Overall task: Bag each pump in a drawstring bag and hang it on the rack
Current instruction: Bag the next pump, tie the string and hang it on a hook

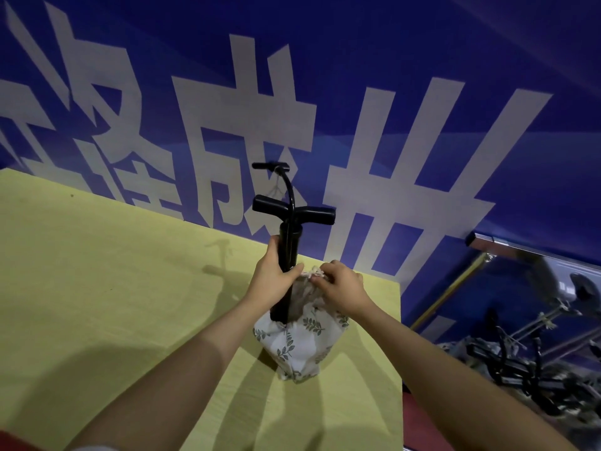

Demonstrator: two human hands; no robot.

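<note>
From my head view, the pump (290, 245) stands upright in the leaf-print drawstring bag (300, 340) near the far right corner of the yellow tabletop (113, 304), with only its foot inside and the barrel and T-handle well above the bag's mouth. My left hand (272, 278) is wrapped round the barrel just above the bag, and my right hand (338, 284), just right of the pump, pinches the gathered cord at the mouth. I think the main risk is cinching too low: the bag covers so little of the pump that a loose knot could let it slide off once hung. If I tug the cord hard while my left grip slackens, the tall pump could tip toward the blue wall (422, 76). The rack (507, 245) sits well right of the pump, past the tabletop's edge, so carrying it there one-handed could swing the hose.
</note>
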